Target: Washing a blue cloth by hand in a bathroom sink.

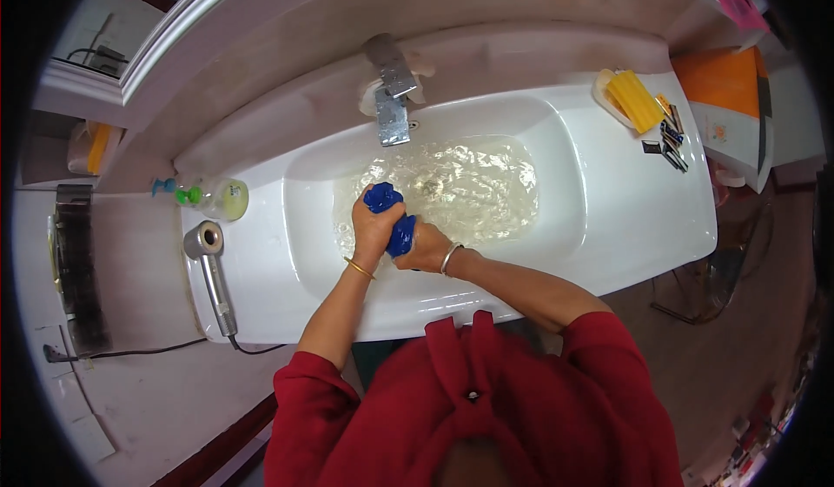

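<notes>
A bunched blue cloth (382, 197) is gripped in both of my hands over the near left part of a white sink basin (569, 183). My left hand (372, 228) is closed round its upper part. Just to the right and nearer me, my right hand (424, 247) is closed on its lower part. Folds of the cloth show between and above the fingers. Rippling water (469, 178) lies in the basin below. A wide metal faucet (393, 113) overhangs the basin from the back wall, beyond my hands.
On the left of the counter are a grey hair dryer (208, 261) with a cord and clear pump bottles (228, 200). At the right lie a yellow cloth (634, 102) in a dish and several small dark items (671, 144). An orange and white box (721, 87) stands beyond them.
</notes>
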A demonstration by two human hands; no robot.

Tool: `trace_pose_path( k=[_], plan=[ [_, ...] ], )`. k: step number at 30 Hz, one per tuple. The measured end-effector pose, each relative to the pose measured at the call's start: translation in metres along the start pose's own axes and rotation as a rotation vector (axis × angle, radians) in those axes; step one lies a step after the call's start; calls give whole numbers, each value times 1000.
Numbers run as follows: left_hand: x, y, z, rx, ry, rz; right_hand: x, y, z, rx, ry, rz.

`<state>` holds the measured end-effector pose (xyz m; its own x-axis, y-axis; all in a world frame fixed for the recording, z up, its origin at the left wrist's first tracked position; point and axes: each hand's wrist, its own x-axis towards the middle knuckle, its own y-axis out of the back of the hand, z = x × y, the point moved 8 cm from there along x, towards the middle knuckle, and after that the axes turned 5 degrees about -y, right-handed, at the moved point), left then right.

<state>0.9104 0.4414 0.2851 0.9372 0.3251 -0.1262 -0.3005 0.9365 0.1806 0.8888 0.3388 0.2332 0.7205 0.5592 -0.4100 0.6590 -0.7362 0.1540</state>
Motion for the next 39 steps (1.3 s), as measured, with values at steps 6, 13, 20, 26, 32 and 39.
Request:
trace_pose_path(
  k=[6,13,20,26,32,39],
  plan=[
    [2,9,2,-188,68,-114,-25,12,-43,203,-40,-165],
    [28,4,-71,90,243,-372,-79,28,-34,1119,-265,-526],
    [29,-72,-65,798,-342,-391,-113,103,-6,1533,-111,-202],
    [47,-72,-84,887,-463,-331,-123,115,2,1564,-78,-137],
    [43,-58,-75,559,-145,-302,-117,86,-4,1560,-161,-243],
    [-2,-74,12,-1023,115,-598,-102,34,-42,1682,-270,-606]
  ],
)
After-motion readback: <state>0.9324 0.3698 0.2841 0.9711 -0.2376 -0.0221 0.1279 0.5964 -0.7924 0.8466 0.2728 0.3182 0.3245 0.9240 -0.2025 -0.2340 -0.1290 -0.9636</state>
